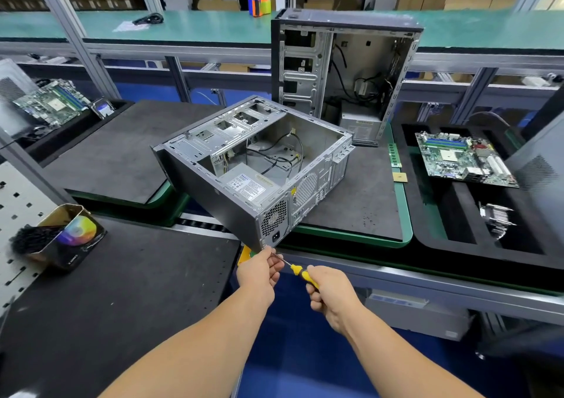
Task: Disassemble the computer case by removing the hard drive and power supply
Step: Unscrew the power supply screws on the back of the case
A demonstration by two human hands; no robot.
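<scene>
Below the grey metal case (253, 165), hands grip a yellow-handled screwdriver (300, 272).

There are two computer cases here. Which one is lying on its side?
The near case, just above the hands, lies on its side with its open face up. The far case behind it stands upright.

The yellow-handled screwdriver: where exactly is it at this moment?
In the head view, the screwdriver sits low and centre, handle gripped by the right hand, shaft pinched by the left hand, tip at the near bottom corner of the computer case.
</scene>
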